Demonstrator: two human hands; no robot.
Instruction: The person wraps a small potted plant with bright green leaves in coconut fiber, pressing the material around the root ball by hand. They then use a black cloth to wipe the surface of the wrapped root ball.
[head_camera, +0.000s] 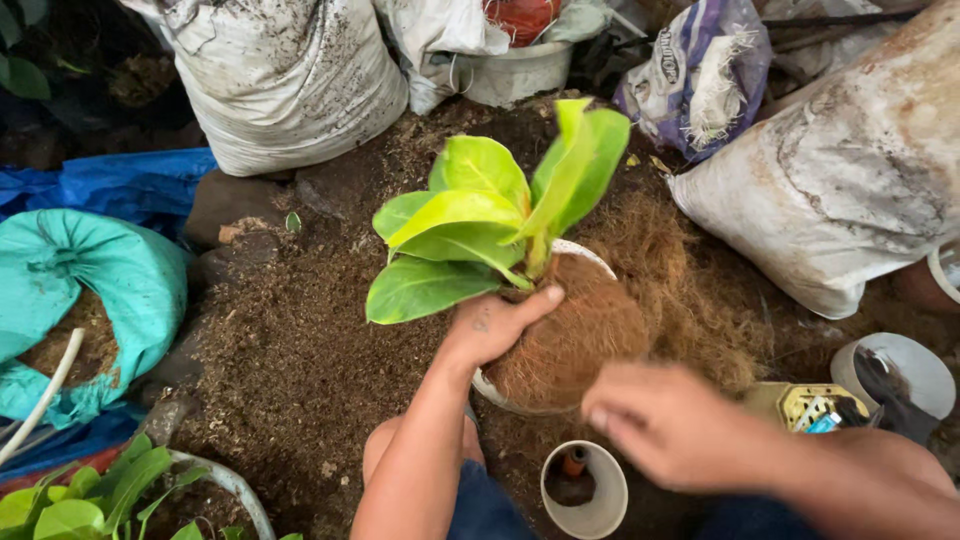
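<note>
Brown coco-fibre ground (300, 370) spread between sacks. The left hand (492, 325) gripped the upright plant's (480, 220) stem base in the white pot (590, 262); the blurred right hand (665, 425), fingers loosely curled and holding nothing, hovered just nearer, right of it.

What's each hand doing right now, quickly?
Left hand: holding the leafy plant by its base in the white pot.
Right hand: blurred above the pot; grip cannot be told.
</note>
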